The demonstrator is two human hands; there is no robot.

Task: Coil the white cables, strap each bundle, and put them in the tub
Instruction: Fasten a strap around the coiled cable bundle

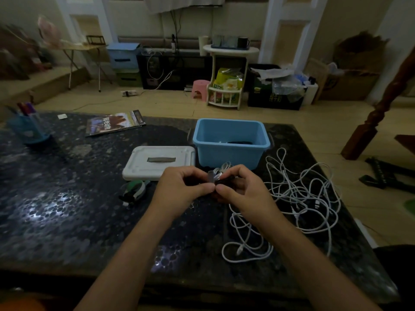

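At frame centre, your left hand (183, 189) and right hand (240, 190) are both pinching a dark strap (224, 182) around a coiled white cable bundle (221, 170), just below the blue tub (231, 142).

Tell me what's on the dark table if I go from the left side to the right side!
Blue pen cup → magazine → green and white tape roll → white lid → blue tub → loose white cables. The two hands, working a cable bundle in front of the tub, overlap that stretch, so I skipped them.
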